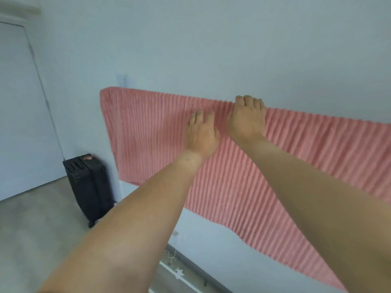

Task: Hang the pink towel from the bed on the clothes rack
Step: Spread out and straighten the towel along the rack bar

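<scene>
The pink ribbed towel [148, 134] hangs spread out in front of the white wall, draped over a top bar that it hides. My left hand [202, 134] lies flat on the towel's front face, fingers together, just below the top fold. My right hand [246, 117] rests on the top edge, its fingertips curled over the fold. Only a white lower rail of the clothes rack [186, 280] shows, at the bottom below the towel.
A black suitcase [88, 187] stands upright on the grey floor against the wall, left of the towel. A white door [23, 106] fills the far left. A small wall socket [122, 81] sits just above the towel's left corner.
</scene>
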Demonstrator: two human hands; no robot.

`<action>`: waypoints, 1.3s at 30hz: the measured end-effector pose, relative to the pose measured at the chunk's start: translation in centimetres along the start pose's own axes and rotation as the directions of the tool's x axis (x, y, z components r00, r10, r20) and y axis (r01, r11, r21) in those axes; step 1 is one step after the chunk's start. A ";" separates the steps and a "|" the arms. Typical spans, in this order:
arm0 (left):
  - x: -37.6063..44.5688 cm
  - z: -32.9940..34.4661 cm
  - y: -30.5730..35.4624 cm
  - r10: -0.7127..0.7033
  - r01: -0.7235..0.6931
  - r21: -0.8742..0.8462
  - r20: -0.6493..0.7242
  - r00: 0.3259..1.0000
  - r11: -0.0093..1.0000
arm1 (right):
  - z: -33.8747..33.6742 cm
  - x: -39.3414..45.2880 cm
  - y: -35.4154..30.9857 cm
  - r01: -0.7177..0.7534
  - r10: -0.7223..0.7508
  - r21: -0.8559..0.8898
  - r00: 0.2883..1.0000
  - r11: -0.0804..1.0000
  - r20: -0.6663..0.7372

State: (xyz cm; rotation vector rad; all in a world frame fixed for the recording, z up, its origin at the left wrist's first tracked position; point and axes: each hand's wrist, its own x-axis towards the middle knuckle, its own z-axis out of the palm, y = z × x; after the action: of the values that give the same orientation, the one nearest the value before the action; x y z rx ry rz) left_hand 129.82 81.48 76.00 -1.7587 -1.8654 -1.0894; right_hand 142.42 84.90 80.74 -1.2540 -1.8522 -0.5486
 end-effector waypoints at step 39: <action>20.5 11.4 -65.9 0.251 0.697 -0.481 0.875 0.413 0.531 | 51.9 0.9 -51.6 -0.718 0.749 0.239 0.659 0.653 -0.067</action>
State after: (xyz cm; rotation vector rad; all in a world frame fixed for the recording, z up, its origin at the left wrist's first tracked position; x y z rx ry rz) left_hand 66.26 108.28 64.31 -3.2197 -2.5075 -1.4617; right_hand 75.64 101.78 56.10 -1.6272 -1.0642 -0.0024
